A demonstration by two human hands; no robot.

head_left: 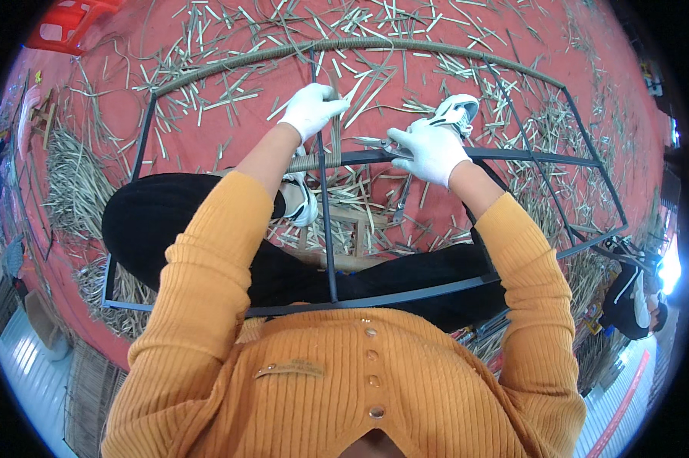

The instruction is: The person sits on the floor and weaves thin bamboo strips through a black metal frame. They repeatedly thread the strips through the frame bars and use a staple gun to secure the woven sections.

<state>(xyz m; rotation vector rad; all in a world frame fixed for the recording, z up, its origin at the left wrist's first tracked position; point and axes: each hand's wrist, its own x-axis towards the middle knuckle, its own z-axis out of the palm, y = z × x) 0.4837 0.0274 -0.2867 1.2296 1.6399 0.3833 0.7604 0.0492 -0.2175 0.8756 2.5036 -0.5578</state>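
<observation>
A dark metal frame with several bars lies across my lap. Its far top bar is wrapped in tan rattan. My left hand, in a white glove, grips a tan rattan strip that rises from a wrapped spot on the middle crossbar. My right hand, also gloved, holds a pair of metal scissors with the tips pointing left toward that strip. Both hands are just above the crossbar, a short gap between them.
Cut rattan scraps litter the red floor. Bundles of rattan lie at the left. A red plastic stool stands at the top left. My white shoes and a wooden stool sit under the frame.
</observation>
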